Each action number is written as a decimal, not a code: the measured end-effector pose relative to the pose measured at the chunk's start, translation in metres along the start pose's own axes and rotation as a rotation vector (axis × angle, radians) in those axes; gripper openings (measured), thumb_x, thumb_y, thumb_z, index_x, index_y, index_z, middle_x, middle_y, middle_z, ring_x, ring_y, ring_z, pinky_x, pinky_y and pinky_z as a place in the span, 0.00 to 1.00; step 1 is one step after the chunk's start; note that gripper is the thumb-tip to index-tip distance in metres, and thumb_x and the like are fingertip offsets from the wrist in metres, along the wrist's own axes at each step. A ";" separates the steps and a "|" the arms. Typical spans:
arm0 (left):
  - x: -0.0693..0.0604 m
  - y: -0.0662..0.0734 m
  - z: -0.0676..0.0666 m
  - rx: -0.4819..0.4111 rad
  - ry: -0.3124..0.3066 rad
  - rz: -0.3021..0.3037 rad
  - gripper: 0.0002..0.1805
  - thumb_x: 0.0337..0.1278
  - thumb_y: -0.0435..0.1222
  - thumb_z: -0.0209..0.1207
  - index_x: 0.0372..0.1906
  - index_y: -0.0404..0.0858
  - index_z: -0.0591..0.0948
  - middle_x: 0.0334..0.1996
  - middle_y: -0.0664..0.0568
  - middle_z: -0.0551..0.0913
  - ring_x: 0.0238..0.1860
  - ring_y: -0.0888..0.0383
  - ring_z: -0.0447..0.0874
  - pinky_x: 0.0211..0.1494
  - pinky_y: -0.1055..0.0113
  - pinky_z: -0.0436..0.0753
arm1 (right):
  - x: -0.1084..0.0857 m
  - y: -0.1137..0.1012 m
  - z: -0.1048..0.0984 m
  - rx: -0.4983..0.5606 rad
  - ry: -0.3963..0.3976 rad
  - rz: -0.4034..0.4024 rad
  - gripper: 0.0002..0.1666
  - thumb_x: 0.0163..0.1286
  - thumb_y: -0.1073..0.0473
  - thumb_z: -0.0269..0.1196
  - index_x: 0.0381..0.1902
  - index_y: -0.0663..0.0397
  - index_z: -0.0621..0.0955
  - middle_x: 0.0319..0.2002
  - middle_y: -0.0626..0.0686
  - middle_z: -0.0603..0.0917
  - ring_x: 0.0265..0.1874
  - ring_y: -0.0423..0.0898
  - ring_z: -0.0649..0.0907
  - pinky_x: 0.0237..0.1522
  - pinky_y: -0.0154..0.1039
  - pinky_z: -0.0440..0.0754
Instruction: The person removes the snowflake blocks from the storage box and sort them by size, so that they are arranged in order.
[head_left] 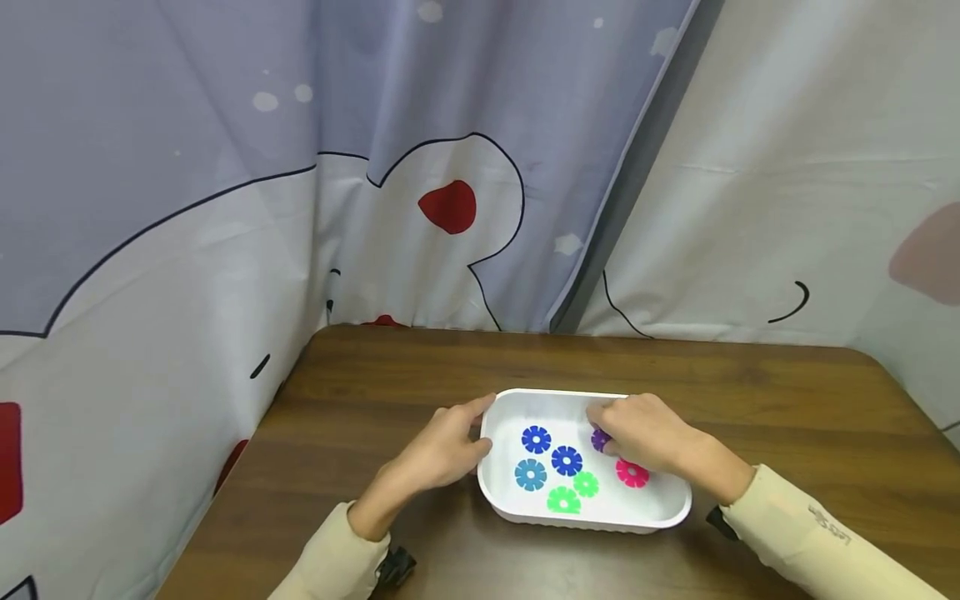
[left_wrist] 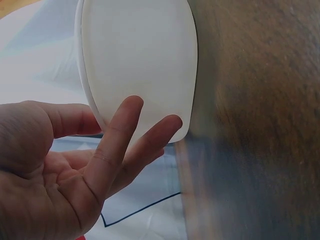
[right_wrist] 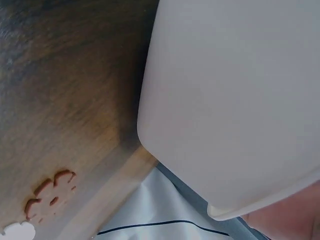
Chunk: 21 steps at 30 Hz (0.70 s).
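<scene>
A: Where was the white tray, and what did you have in your right hand?

B: The tray sat on the brown wooden table, low in the head view and a little right of centre. Your right hand was over its right half, finger and thumb curled round a purple piece — the hand hid part of it, so I could not tell whether it was off the tray floor.

A: And your left hand?

B: At the tray's left end, fingers spread and mostly straight, touching the outside of it.

A: What lay close to your reach?

B: You had a pink piece just below your right hand. Left of the purple one lay a dark blue piece, with a second blue piece to its upper left and a light blue piece to its lower left. Below them were a small green piece and a larger green piece.

A: What blocked the view?

B: In the right wrist view, the tray's wall hid your fingertips — only some of your hand showed, lower right. Behind the table, a patterned curtain filled the top of the head view.
</scene>
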<state>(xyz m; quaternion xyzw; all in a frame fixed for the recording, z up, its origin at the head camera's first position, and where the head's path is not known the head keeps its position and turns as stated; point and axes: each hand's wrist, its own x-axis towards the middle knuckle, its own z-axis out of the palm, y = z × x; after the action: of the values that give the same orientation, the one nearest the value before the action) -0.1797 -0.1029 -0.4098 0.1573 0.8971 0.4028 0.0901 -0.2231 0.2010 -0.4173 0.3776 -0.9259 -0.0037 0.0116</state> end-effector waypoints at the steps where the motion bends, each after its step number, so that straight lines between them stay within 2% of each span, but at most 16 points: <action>1: 0.000 0.001 0.000 0.002 -0.004 -0.004 0.35 0.67 0.25 0.61 0.77 0.26 0.68 0.63 0.29 0.82 0.49 0.48 0.89 0.37 0.66 0.88 | -0.001 0.000 -0.001 0.009 0.000 0.010 0.17 0.59 0.54 0.81 0.31 0.45 0.79 0.22 0.38 0.73 0.22 0.37 0.72 0.28 0.36 0.73; 7: 0.002 0.002 0.003 -0.023 -0.023 -0.014 0.35 0.68 0.25 0.61 0.78 0.27 0.67 0.63 0.28 0.82 0.37 0.53 0.89 0.31 0.68 0.88 | -0.015 0.007 -0.014 0.159 0.024 0.071 0.20 0.63 0.53 0.79 0.26 0.38 0.75 0.20 0.36 0.71 0.21 0.33 0.69 0.24 0.33 0.66; 11: 0.002 0.003 0.005 -0.030 -0.033 -0.014 0.35 0.69 0.25 0.61 0.79 0.27 0.66 0.63 0.28 0.82 0.35 0.55 0.89 0.30 0.69 0.88 | -0.030 0.019 -0.027 0.301 0.057 0.124 0.17 0.66 0.55 0.76 0.29 0.35 0.76 0.24 0.33 0.77 0.23 0.32 0.71 0.26 0.32 0.69; 16: 0.001 0.004 0.002 -0.025 -0.029 -0.020 0.35 0.69 0.25 0.61 0.79 0.27 0.66 0.64 0.28 0.81 0.34 0.54 0.88 0.29 0.70 0.87 | -0.045 0.042 -0.034 0.536 0.114 0.121 0.11 0.70 0.62 0.73 0.37 0.42 0.80 0.28 0.39 0.85 0.26 0.34 0.80 0.28 0.33 0.77; 21: 0.000 0.002 0.000 -0.025 -0.026 -0.010 0.36 0.68 0.25 0.61 0.79 0.26 0.65 0.63 0.27 0.81 0.32 0.56 0.88 0.27 0.69 0.86 | -0.059 0.060 -0.026 0.742 0.157 0.109 0.07 0.72 0.63 0.71 0.41 0.48 0.81 0.27 0.45 0.87 0.27 0.40 0.85 0.29 0.35 0.83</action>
<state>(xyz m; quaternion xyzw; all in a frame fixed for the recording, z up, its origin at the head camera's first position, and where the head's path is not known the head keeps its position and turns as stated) -0.1797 -0.1015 -0.4083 0.1568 0.8915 0.4115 0.1058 -0.2224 0.2850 -0.3910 0.3057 -0.8793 0.3612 -0.0549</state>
